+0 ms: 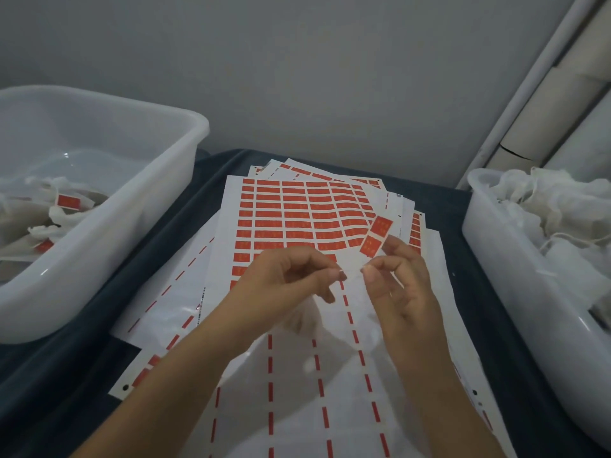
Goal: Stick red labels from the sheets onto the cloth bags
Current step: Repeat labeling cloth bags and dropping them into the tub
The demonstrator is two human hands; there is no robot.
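My left hand (291, 279) and my right hand (401, 285) are raised close together over the label sheets. Between them hangs a thin, blurred white cloth bag (347, 312), and each hand pinches its top edge with thumb and forefinger. A short strip of two red labels (377, 235) sticks up from my right hand's fingers. Under the hands lies the top label sheet (297, 213). Its far half is filled with rows of red labels, and its near part is bare backing with red dashes.
More sheets are fanned out beneath on the dark cloth-covered table (79, 358). A white bin (158, 180) on the left holds bags with red labels on them. A white bin (489, 246) on the right is heaped with plain cloth bags (555, 206).
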